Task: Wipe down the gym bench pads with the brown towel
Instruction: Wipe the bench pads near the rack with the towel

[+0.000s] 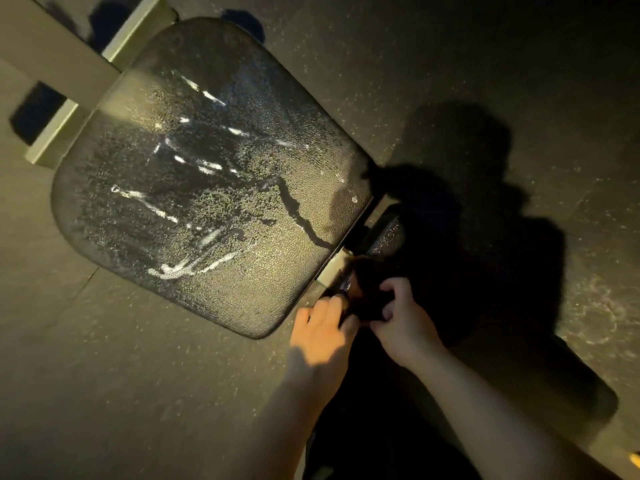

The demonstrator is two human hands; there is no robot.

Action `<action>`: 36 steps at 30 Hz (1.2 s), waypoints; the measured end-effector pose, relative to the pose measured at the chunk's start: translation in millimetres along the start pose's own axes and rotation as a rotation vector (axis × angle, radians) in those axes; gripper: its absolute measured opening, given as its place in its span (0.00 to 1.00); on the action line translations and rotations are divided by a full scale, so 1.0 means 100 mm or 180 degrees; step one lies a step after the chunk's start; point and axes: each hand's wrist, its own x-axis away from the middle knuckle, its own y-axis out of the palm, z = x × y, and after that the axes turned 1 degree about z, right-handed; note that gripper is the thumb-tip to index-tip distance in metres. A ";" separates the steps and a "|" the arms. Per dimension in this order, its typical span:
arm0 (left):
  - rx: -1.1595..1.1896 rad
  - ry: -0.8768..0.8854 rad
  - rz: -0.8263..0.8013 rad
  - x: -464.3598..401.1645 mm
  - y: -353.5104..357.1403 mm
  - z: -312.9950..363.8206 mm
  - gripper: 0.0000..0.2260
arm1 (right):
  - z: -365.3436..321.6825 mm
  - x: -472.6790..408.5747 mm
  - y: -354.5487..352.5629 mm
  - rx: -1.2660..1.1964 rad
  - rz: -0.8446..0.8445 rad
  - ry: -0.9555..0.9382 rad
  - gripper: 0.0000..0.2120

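A large black bench pad fills the middle of the view, wet with droplets, white foamy streaks and a dark runnel. A second, smaller pad lies in deep shadow past a narrow gap at its right end. The brown towel is a dark bunch on that second pad, hard to make out. My right hand grips the towel with curled fingers. My left hand lies beside it at the big pad's corner, its fingertips at the towel's edge; its grip is hidden in shadow.
The bench's pale metal frame runs across the top left. Dark speckled rubber floor surrounds the bench. My own shadow falls across the right side, hiding the lower pad and the floor around it.
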 end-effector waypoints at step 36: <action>0.3208 -0.3738 0.0760 0.83 -0.89 0.55 0.10 | -0.65 1.38 -0.86 -0.0804 0.0546 -0.1952 0.08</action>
